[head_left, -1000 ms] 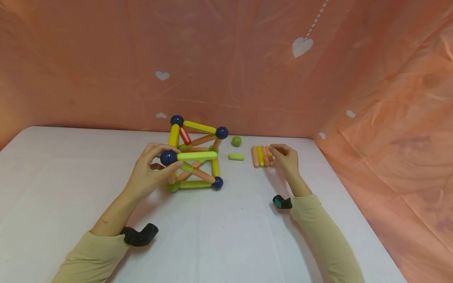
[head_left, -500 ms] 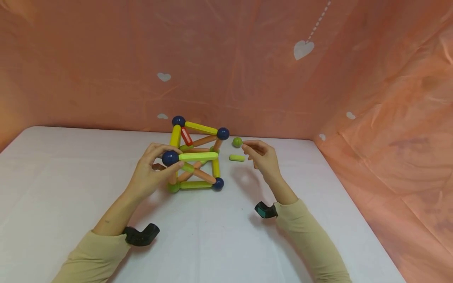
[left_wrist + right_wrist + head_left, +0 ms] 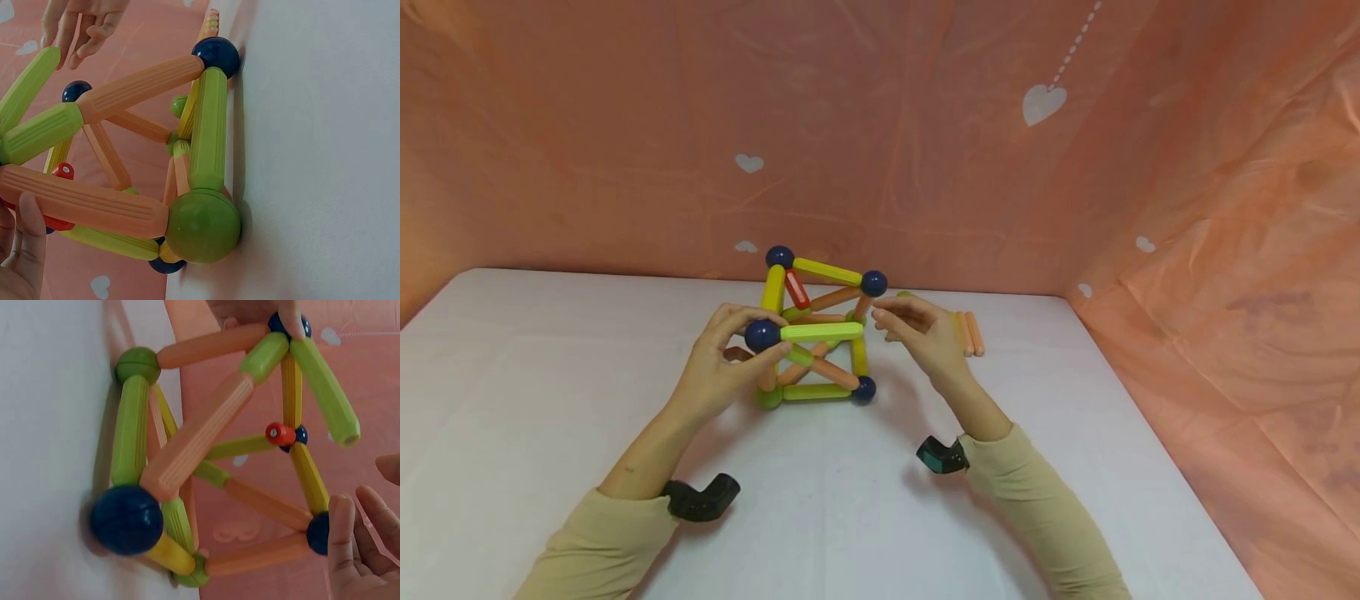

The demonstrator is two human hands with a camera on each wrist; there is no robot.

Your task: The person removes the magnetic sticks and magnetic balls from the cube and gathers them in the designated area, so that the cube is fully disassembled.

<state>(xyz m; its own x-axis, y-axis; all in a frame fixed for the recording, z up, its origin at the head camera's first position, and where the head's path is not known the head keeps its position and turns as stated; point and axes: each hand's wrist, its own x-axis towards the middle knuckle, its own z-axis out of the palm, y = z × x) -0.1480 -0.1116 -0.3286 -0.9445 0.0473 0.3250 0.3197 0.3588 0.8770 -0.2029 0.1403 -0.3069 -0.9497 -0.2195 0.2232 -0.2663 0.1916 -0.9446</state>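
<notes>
My left hand (image 3: pixel 711 367) pinches a dark blue ball (image 3: pixel 762 335) at the near upper corner of a frame of connecting rods and balls. A light green rod (image 3: pixel 822 332) juts rightward from that ball, its far end free, as the right wrist view shows. Orange, yellow and green rods with blue and green balls make up the rest, which stands on the table. Inside it a short red rod (image 3: pixel 797 290) hangs from the back left blue ball (image 3: pixel 780 257). My right hand (image 3: pixel 928 337) hovers beside the green rod's free end, fingers extended and nothing between them.
Behind my right hand, several loose rods (image 3: pixel 973 333) lie in a row on the white table (image 3: pixel 850 517). A loose green ball (image 3: pixel 904 293) peeks out above that hand. An orange curtain (image 3: pixel 880 125) with white hearts rises at the back and right.
My right hand has moved left from the row of loose rods, past the green ball, to the free end of the light green rod. My left hand keeps its hold, almost still.
</notes>
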